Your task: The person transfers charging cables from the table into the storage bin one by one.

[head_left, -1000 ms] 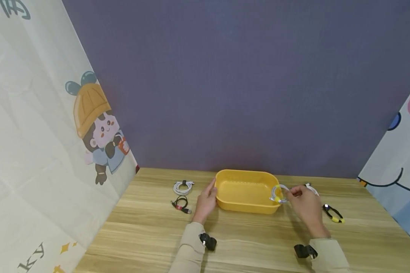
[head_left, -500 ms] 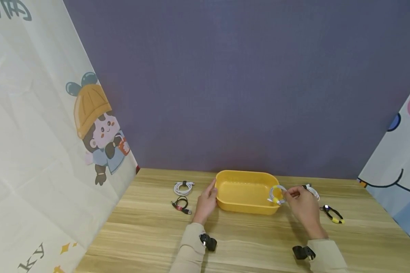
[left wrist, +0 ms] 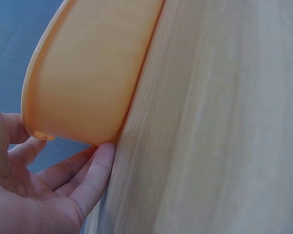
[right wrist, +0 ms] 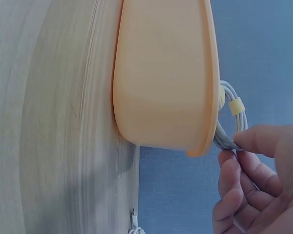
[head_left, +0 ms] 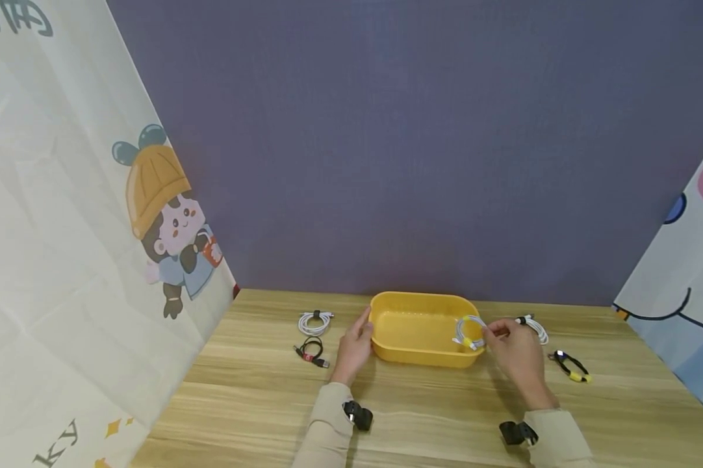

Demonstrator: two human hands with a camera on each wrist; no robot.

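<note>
Purple wall [head_left: 416,143] at 12 o'clock, cartoon curtain [head_left: 65,227] at 9, another curtain [head_left: 687,273] at 3, wooden table [head_left: 421,416]

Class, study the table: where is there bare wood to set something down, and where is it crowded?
The wide front strip of the table, between the yellow tub and the near edge, is bare apart from the forearms. It is crowded left of the tub, by the left hand, and right, where the right hand pinches a white cable coil.

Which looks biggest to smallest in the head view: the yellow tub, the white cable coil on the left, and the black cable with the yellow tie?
1. yellow tub, by far the largest.
2. and 3. white cable coil and black cable with the yellow tie look about alike; too close to rank.
</note>
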